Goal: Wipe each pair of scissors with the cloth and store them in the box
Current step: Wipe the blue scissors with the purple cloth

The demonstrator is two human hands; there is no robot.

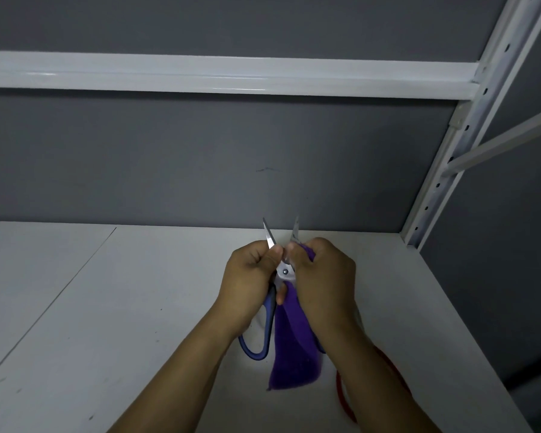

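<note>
The white shelf [107, 307] runs out toward nine o'clock, marked with a few dark scuffs and a seam line. My left hand [247, 285] is curled tight around the scissors [284, 271], with the fingers wrapped just below the left blade and the thumb pressed near the pivot screw. The scissors are held up off the shelf between my two hands. Their blades are parted, with one tip leaning toward eleven o'clock and the other toward one o'clock. The blue handle loop [264, 332] hangs down at about six o'clock from that hand, beside my wrist.

Just to the right, my right hand [322, 282] pinches the purple cloth [294, 354] around the base of the right blade, fingers closed on the fabric. The rest of the cloth trails from that hand toward six o'clock, between my forearms, and its lower edge lies over the shelf.

Under my right forearm, at about five o'clock, a red curved piece [341, 392] lies on the shelf, mostly hidden, so I cannot tell what it is. Farther right, toward two o'clock, the white perforated upright [450, 157] of the rack rises against the grey wall [200, 157].
</note>
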